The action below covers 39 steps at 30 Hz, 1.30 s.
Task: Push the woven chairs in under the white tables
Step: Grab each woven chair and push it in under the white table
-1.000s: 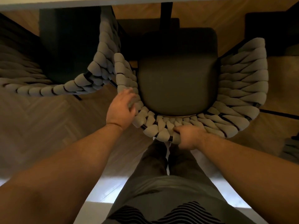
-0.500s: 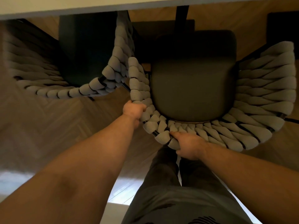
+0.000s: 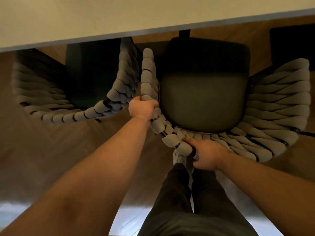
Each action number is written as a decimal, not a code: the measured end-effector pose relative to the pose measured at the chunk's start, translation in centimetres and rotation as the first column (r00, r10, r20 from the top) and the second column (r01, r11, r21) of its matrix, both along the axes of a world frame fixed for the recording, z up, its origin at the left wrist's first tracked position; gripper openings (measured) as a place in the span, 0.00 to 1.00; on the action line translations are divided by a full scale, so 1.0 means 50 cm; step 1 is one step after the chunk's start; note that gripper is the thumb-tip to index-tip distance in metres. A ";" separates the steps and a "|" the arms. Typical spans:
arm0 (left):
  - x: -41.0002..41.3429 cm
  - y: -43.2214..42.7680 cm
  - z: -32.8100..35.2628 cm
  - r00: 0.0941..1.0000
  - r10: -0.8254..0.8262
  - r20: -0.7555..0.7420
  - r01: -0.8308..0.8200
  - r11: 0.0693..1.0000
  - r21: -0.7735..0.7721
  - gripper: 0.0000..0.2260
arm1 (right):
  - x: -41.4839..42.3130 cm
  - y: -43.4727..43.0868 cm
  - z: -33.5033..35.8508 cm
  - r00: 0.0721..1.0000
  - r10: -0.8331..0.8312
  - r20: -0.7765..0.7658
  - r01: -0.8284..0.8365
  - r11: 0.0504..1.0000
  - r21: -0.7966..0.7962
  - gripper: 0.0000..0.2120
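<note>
The woven chair (image 3: 272, 103) sits with its seat front barely under the white table (image 3: 119, 17). The left hand (image 3: 142, 108) grips its side rim and the right hand (image 3: 207, 155) clasps its back rim. An even, straight push toward the table should avoid the neighbouring chair (image 3: 51, 92).

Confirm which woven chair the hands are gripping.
The right chair, straight ahead of the person: left hand and right hand both grip its woven back rim. The left chair beside it is untouched.
</note>
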State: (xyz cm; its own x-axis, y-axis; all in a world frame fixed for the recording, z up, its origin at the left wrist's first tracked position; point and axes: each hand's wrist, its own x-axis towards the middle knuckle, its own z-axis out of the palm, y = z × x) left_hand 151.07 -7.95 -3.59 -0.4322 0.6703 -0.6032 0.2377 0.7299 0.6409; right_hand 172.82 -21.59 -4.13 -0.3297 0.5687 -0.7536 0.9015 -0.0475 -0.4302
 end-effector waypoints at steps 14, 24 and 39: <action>-0.078 0.090 -0.032 0.984 -0.167 -0.060 0.163 0.984 -0.076 0.21 | -0.023 -0.001 -0.012 0.987 -0.025 0.157 0.001 0.988 0.152 0.23; -0.080 0.017 0.042 0.856 -0.512 -0.069 0.506 0.858 -0.093 0.40 | -0.035 0.000 -0.014 0.986 -0.073 0.153 0.055 0.991 0.120 0.28; 0.037 -0.165 -0.034 -0.322 -0.933 -0.160 0.835 -0.200 -0.513 0.49 | 0.121 -0.051 -0.026 0.932 0.080 0.353 -0.128 0.985 0.116 0.25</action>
State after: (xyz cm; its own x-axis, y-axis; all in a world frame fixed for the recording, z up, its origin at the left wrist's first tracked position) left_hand 152.94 -16.22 -5.27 0.4292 0.4496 -0.7833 0.8192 -0.5590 0.1280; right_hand 178.89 -24.14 -5.44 -0.1251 0.6497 -0.7498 0.9921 0.0912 -0.0865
